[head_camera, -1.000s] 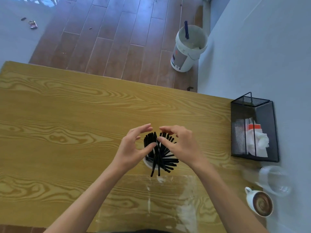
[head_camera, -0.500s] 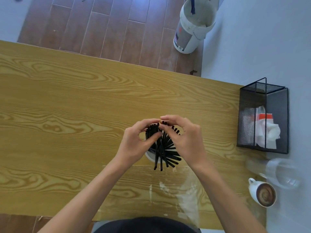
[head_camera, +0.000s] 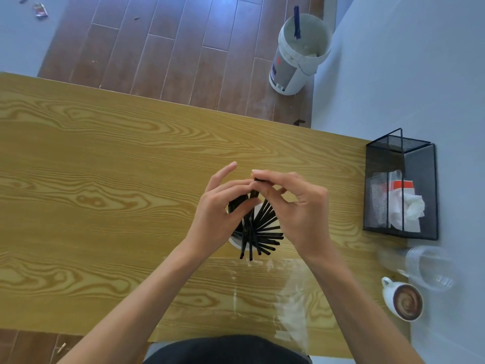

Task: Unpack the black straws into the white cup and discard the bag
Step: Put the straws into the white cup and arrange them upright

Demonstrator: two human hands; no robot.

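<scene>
While the black straws [head_camera: 262, 229] fanned out of the white cup [head_camera: 235, 241] at mid-desk [head_camera: 105, 179], the right hand [head_camera: 296, 208] pinched one straw's tip, apparently to straighten it, and the left hand [head_camera: 217, 211], fingers loosely curled, steadied the bunch.

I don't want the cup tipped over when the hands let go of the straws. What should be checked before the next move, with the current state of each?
1. Black straws are in the white cup: ok, they fan out over its rim.
2. Cup is upright on the table: cannot tell, the hands and straws hide most of it.
3. Left hand steadies the bundle: ok, its fingers close around the straws.
4. Right hand grip: ok, fingertips pinch one straw's top end.
5. Clear bag ready to discard: not ok, it lies on the table near the person.
6. Coffee cup out of the way: ok, it stands off to the right.
</scene>
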